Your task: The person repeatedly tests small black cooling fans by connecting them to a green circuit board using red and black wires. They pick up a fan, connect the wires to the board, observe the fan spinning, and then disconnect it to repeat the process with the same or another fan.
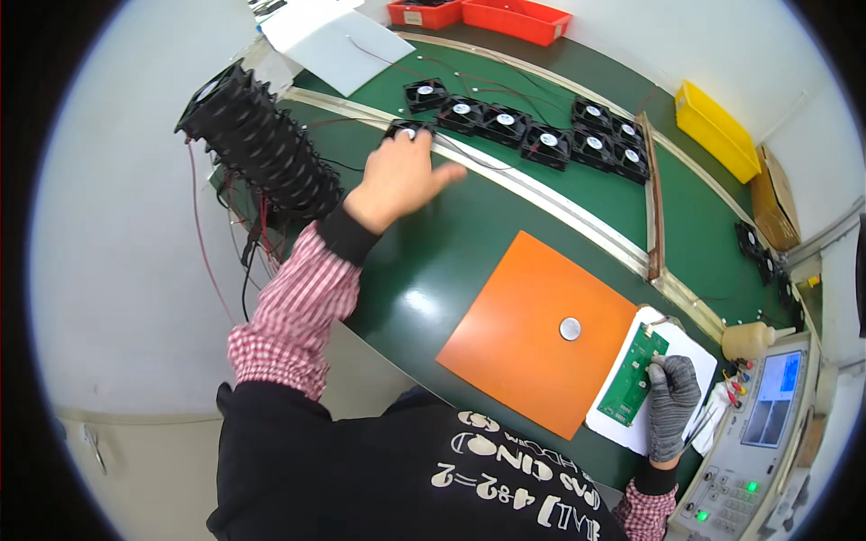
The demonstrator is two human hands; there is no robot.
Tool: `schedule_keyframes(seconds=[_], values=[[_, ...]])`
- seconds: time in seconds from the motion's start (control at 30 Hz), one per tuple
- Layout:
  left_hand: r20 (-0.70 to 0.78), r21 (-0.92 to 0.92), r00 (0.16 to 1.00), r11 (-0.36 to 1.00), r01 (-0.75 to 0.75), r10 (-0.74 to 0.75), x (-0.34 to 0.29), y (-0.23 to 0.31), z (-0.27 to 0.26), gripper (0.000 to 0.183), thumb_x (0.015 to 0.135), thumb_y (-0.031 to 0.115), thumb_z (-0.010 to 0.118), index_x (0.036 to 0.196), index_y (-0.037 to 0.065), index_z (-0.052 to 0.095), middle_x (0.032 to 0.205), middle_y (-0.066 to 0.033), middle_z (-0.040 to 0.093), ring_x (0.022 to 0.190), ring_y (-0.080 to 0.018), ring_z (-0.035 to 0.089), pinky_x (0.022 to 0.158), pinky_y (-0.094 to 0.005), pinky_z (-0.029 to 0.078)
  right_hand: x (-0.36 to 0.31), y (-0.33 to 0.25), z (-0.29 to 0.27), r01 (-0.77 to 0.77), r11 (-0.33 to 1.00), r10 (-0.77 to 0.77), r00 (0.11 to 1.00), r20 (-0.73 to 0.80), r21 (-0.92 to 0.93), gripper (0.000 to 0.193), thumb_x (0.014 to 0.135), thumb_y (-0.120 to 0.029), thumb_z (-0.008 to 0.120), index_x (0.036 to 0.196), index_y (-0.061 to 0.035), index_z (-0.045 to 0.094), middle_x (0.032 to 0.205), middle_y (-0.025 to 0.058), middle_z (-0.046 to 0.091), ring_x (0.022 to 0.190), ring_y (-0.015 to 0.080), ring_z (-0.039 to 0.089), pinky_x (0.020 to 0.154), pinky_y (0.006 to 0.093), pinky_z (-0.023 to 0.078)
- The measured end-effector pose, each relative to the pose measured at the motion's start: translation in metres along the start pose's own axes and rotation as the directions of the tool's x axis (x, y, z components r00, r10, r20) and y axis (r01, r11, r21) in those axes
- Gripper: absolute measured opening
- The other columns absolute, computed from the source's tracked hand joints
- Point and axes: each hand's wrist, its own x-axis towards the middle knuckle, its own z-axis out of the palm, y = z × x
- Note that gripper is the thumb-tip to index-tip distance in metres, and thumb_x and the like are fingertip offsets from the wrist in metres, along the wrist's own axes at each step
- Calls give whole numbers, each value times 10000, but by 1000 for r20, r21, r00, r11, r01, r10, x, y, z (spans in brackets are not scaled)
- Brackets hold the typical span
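My left hand, bare and slightly blurred, stretches over a black cooling fan at the rail of the bench. Its thumb stands out to the side and the fingertips overlap the fan, without a visible grip. In a grey knit glove, my right hand rests at the edge of a green circuit board. Its fingers are curled together, and whatever they may pinch is hidden. Beneath the board lies a white pad. A tall stack of black fans with trailing wires rises left of my left arm.
An orange mat carries a round silver disc. Several fans line the green bench beyond the rail. Red bins and a yellow bin stand behind. At right are a test instrument and a squeeze bottle.
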Motion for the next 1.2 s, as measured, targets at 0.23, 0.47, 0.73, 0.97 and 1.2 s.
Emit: schedule_keyframes(seconds=[0.23,0.47,0.73,0.97,1.2], values=[[71,90,994,993,81,-87,60,22,30,672,816,465,671,1274,8,490,1201,-290,519,1121,-434,527,907,-508,468,-2,1,-1,12,1000,-12,1000,-6,2,124,801,17,713,918,-9,681,866,84,616,789,181,590,740,293,479],[-300,-601,173,-44,-798,938,-44,159,-39,411,817,193,613,1203,76,536,1162,-128,521,1215,-333,464,1019,-486,350,-1,-45,-2,321,892,-366,926,-93,-319,386,814,-48,715,1186,-58,613,1135,138,607,1104,305,576,907,390,490],[-34,-726,-147,-125,-676,989,-44,167,-29,412,710,76,632,1118,75,574,1146,-86,599,1145,-312,519,926,-433,424,6,-32,-22,497,748,-439,867,235,-440,323,689,-68,659,1008,-116,669,887,62,530,915,275,552,783,418,460],[-347,-219,441,385,-896,828,-22,167,-8,512,726,-1,650,1226,81,575,1331,-138,498,1293,-344,443,1070,-451,367,9,-2,-24,-42,995,44,999,18,-92,158,801,-89,723,954,-51,720,869,107,627,823,250,615,741,349,494],[-156,-453,356,253,-855,921,-47,171,12,418,783,-26,558,1172,111,622,1354,-163,514,1254,-352,499,1071,-430,393,1,7,-4,-37,997,39,999,-19,70,144,806,-88,742,934,-30,708,897,99,630,807,241,630,723,348,510]])
